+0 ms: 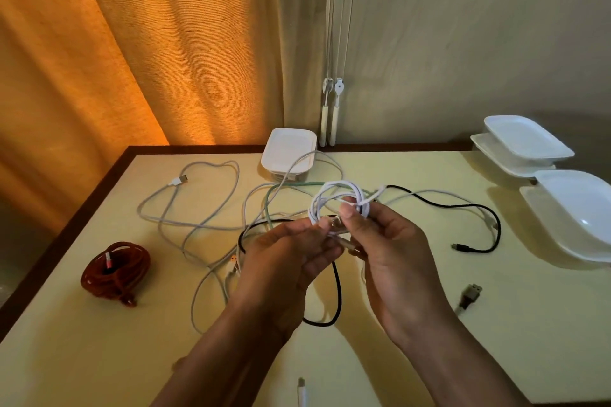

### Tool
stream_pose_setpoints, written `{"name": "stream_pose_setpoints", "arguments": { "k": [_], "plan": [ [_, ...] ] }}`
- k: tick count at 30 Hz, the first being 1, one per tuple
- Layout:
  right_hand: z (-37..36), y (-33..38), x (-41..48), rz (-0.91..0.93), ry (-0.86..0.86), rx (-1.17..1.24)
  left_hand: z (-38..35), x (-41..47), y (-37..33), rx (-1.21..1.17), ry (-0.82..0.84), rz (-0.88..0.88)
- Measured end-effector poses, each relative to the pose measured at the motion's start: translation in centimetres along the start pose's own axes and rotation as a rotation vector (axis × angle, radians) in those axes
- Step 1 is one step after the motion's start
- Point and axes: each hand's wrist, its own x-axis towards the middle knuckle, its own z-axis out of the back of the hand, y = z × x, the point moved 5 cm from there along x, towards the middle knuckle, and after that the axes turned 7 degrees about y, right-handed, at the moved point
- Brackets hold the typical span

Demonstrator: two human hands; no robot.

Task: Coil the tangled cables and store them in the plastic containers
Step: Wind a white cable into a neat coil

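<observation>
Left hand [284, 258] bare, right hand [396, 251] bare, forearms [231, 340] bare all the way to the bottom edge, short nail showing on the right thumb [347, 211]

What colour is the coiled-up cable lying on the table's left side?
The coiled cable is dark red; the head view shows it best.

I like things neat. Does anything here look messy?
Yes. A white cable, green cable and black cable lie tangled across the table, and a white one runs over the lidded container at the back. Only the red cable lies coiled on it.
</observation>
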Motion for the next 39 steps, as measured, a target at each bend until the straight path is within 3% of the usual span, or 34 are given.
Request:
{"name": "stream_pose_setpoints", "arguments": {
  "k": [4,8,12,17,20,24,29,34,39],
  "plan": [
    [0.8,0.6,0.1,0.012,-0.116,-0.179,-0.5,0.2,-0.4,0.076,0.11,0.103],
    [0.3,1.1,0.3,-0.026,0.071,-0.262,-0.7,0.1,-2.0,0.315,0.229,0.113],
    [-0.2,0.9,0.1,-0.01,0.191,-0.399,-0.2,-0.2,-2.6,0.474,0.189,0.088],
    [0.9,0.9,0.1,0.192,-0.083,-0.852,0.2,-0.2,-3.0,0.527,0.043,-0.052],
    [0.9,1.6,-0.4,0.366,-0.273,-0.941,-0.1,-0.3,-2.7,0.541,0.006,-0.102],
    [-0.1,1.6,-1.1,0.623,-0.375,-1.096,-0.3,-0.4,-2.9,0.488,-0.053,-0.151],
    [0.2,2.1,-1.0,0.66,-0.245,-1.019,1.3,0.0,-3.8,0.335,-0.177,-0.164],
    [1.5,2.2,-0.6,0.435,-0.118,-0.715,3.2,0.7,-5.2,0.163,-0.288,-0.174],
    [1.7,2.5,-0.6,0.44,-0.164,-0.682,2.8,1.2,-5.1,0.122,-0.243,-0.19]
  ]
}}
